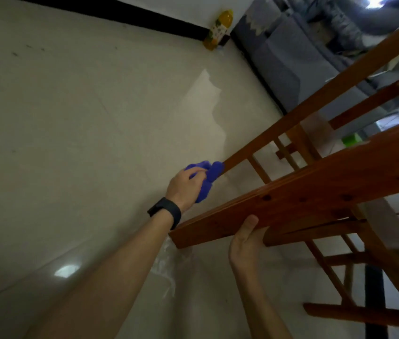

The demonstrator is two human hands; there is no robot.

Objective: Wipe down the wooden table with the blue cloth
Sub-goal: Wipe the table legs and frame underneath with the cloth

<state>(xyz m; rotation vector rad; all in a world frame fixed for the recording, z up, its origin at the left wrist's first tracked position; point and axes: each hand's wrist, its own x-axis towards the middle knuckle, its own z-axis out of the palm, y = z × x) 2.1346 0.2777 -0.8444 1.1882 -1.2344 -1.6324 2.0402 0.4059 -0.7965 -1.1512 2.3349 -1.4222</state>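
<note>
Blue cloth [207, 178], soft and limp, is bunched in my left hand [185, 188] and pressed against the counter's [316, 192] lower rail end. My right hand [245, 243] clamps the stiff top edge; gripping there should steady it.

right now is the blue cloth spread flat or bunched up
Bunched up. The blue cloth is wadded in the left hand and pressed against the end of a wooden rail, with one end hanging below the fingers.
</note>
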